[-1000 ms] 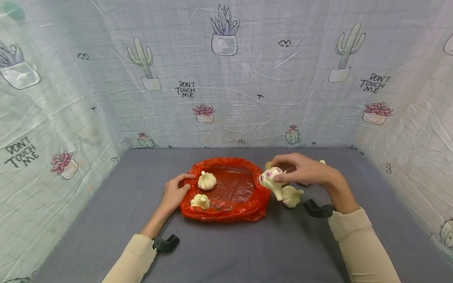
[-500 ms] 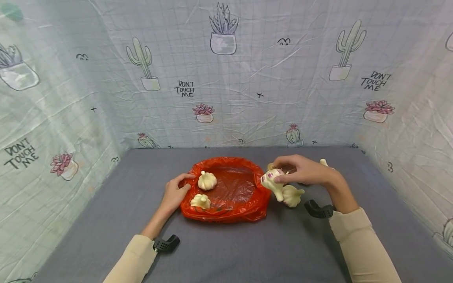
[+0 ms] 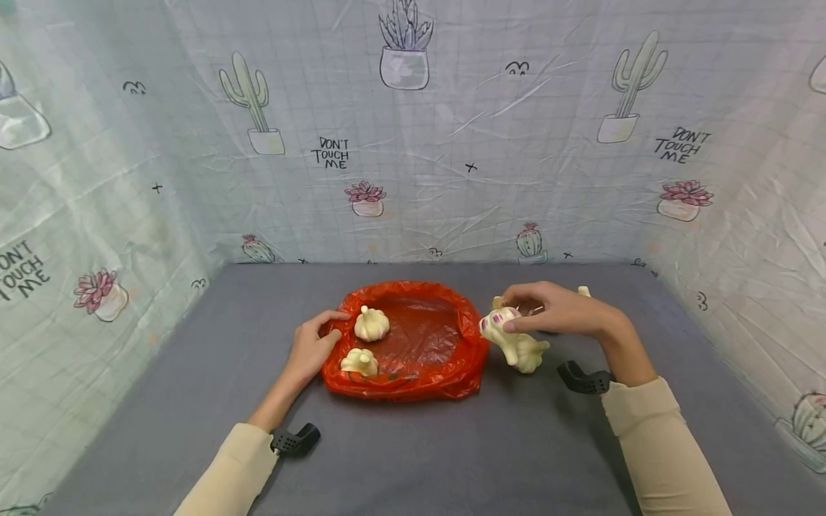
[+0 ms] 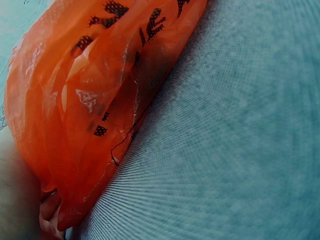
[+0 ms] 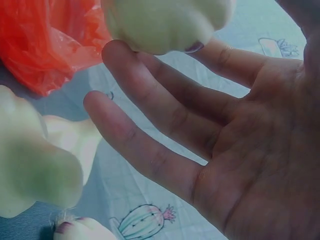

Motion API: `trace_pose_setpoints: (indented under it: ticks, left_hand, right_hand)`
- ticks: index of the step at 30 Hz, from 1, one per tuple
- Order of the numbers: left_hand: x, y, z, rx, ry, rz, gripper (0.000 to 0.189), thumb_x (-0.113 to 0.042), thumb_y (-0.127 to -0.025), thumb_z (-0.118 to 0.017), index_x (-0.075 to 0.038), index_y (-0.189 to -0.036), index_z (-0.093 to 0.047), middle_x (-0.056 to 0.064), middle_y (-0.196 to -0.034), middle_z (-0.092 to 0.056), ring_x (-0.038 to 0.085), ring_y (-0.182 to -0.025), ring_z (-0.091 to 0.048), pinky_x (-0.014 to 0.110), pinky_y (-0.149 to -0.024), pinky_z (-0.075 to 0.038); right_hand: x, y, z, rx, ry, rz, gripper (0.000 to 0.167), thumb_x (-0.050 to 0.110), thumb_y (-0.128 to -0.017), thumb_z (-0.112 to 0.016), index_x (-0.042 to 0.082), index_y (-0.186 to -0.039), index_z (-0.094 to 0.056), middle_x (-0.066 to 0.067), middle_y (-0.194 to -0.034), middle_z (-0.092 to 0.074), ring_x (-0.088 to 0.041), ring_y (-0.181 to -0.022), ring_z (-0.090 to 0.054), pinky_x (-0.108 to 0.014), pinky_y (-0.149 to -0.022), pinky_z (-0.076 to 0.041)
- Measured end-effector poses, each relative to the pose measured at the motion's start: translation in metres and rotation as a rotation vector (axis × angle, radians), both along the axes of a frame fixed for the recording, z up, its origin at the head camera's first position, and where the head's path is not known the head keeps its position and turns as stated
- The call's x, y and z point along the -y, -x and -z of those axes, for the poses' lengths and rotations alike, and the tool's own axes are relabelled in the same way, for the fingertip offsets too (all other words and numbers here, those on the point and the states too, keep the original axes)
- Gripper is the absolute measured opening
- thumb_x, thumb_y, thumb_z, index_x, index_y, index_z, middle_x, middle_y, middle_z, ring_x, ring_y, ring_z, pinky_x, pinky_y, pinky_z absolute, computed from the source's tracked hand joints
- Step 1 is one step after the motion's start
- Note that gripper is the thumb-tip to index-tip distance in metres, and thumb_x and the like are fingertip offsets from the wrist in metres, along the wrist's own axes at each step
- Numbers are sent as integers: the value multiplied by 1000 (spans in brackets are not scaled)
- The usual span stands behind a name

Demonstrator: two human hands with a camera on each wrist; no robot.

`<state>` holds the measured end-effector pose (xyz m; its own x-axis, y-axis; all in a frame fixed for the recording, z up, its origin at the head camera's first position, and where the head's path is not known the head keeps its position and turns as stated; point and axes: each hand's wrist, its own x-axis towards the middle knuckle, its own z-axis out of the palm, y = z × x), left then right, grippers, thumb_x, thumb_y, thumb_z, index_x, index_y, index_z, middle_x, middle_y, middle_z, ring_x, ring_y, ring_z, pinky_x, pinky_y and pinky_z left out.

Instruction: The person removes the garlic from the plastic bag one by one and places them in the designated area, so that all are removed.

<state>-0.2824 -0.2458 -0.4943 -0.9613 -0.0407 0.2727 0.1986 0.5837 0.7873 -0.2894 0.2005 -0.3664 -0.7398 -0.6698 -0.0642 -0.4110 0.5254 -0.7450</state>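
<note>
A red plastic bag [image 3: 452,383] lies with its mouth spread wide, and two garlic bulbs [image 3: 371,324] sit inside it near the left side. At the bag's left rim my left hand [image 3: 312,350] pinches the plastic between thumb and fingers; dark print shows on the bag [image 4: 75,130] in the left wrist view. My right hand [image 3: 568,309] grips a purple-marked garlic bulb [image 3: 495,324] beside the bag's right rim. In the right wrist view, the fingertips [image 5: 117,52] touch the underside of that bulb.
Another garlic bulb [image 3: 530,352] lies on the grey tabletop [image 3: 413,459] just below the held one. A pale stem [image 3: 584,291] shows behind the right hand, where more bulbs are partly hidden. A cactus-printed cloth [image 3: 426,143] hangs behind and at the sides.
My right hand has shifted slightly right with the garlic bulb, which now overlaps the one on the table more. The head view has tilted a little. My left hand stays at the bag's rim.
</note>
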Motion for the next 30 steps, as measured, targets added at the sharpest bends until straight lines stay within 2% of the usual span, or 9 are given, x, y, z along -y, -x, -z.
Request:
trace_pose_setpoints:
  ticks: [12,18,23,26,30]
  left_hand:
    - [1,2,-4,-24,3,12,35,-4,-90,-62,-17,-119,-76,9,-126,-74,22,-109,-64,36,-91,-49]
    - [2,0,-2,-23,-2,15,35,-4,-90,-61,-15,-119,-76,11,-126,-73,24,-116,-65,41,-96,-50]
    - [3,0,0,-26,2,7,34,-4,-89,-62,-15,-118,-76,11,-126,-74,25,-116,-65,41,-97,-49]
    - [3,0,0,-21,7,5,34,-4,-89,-62,-15,-119,-76,11,-126,-74,24,-115,-65,40,-96,-49]
    - [3,1,-3,-10,11,12,35,-5,-90,-61,-16,-120,-75,11,-128,-72,25,-120,-64,42,-98,-48]
  right_hand:
    - [4,1,1,-5,-13,-6,25,27,-96,-73,14,-117,-69,-6,-102,-66,-21,-88,-61,-30,-77,-52]
    - [7,3,5,-6,-20,-16,27,28,-96,-73,13,-118,-69,-5,-105,-68,-23,-95,-65,-30,-82,-53]
    - [11,5,9,8,-55,-16,33,30,-95,-74,14,-123,-69,-4,-116,-70,-22,-105,-68,-31,-88,-55]
    - [13,5,11,14,-75,-21,34,32,-95,-74,15,-125,-70,-3,-119,-70,-21,-106,-68,-32,-88,-55]
    - [17,6,14,13,-96,-31,34,33,-96,-73,15,-124,-70,-3,-115,-71,-21,-104,-66,-32,-87,-54]
